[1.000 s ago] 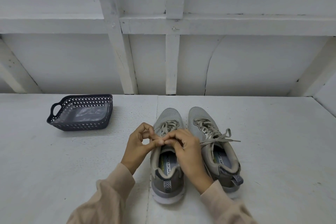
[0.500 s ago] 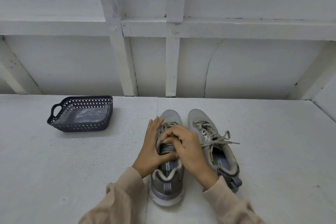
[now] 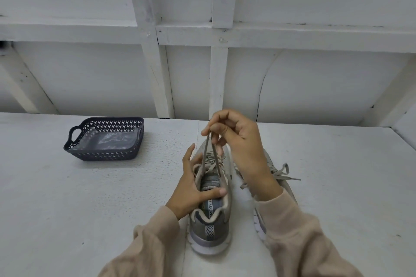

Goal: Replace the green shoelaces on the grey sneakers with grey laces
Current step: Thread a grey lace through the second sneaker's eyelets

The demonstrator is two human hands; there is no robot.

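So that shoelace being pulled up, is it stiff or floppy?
Probably floppy: the shoelace runs straight only where the right hand pinches it taut. Likely light, since a pinch lifts it. The left hand gripping the left sneaker suggests it drags when pulled.

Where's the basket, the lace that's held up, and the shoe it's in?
basket (image 3: pixel 101 154): head view, front wall.
lace (image 3: pixel 205 154): head view, left strand.
shoe (image 3: pixel 209 231): head view, heel.

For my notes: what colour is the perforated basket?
Dark blue-grey, with a lattice pattern; the head view shows the basket clearly.
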